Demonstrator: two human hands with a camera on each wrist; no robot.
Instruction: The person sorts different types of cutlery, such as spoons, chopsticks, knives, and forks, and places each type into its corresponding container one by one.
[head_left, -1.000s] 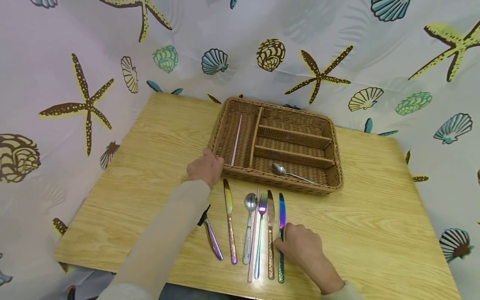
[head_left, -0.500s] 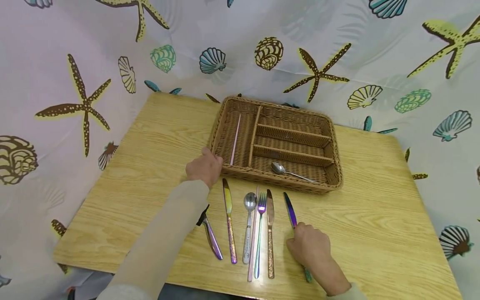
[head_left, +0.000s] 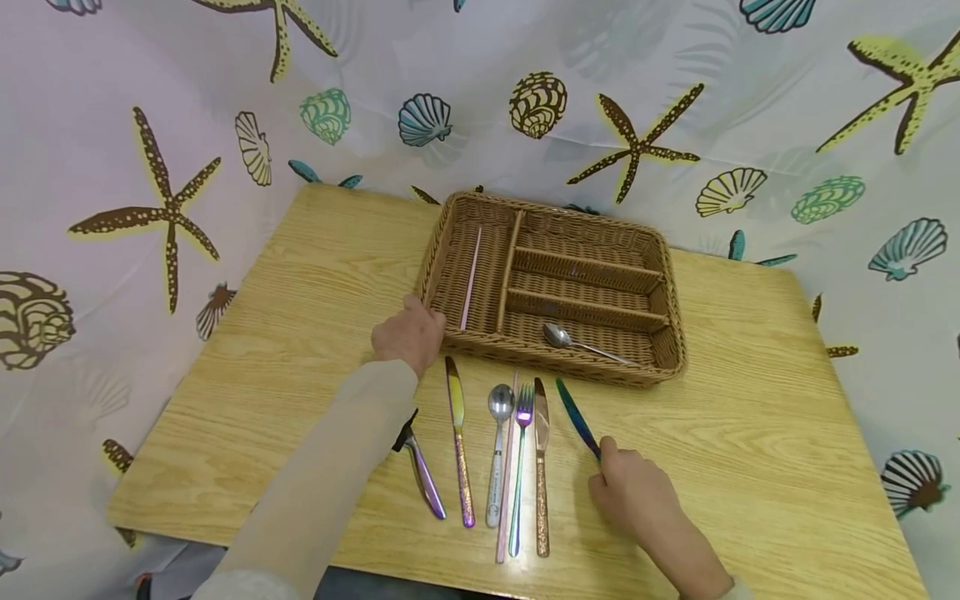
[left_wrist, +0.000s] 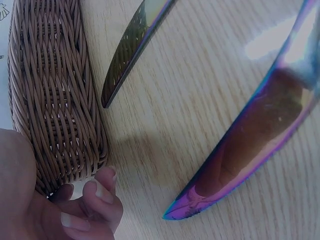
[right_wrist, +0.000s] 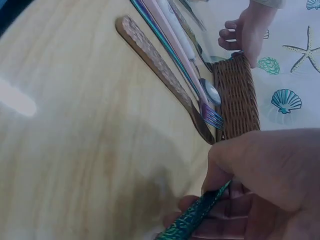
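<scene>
My right hand [head_left: 633, 492] grips a table knife [head_left: 577, 418] with a dark blue-green blade, raised off the table and pointing up and left. In the right wrist view its patterned green handle [right_wrist: 187, 220] lies between thumb and fingers. My left hand [head_left: 408, 333] holds the near left corner of a wicker cutlery tray [head_left: 551, 357]. Left of the held knife lie a copper-coloured knife [head_left: 542, 467], a rainbow fork [head_left: 521, 467], a pink chopstick [head_left: 502, 533], a spoon with a white handle [head_left: 497, 458] and a gold-and-purple knife [head_left: 461, 450].
Inside the tray, a pink chopstick [head_left: 471, 279] lies in the left compartment and a silver spoon [head_left: 585, 346] in the front right one. Another purple-handled piece [head_left: 427, 479] is partly hidden by my left sleeve. A patterned cloth [head_left: 480, 100] hangs behind the wooden table [head_left: 765, 417].
The blue-green knife has come off the table in my right hand, away from the row to the right, and its handle has turned rightward. My left hand stays at the tray corner.
</scene>
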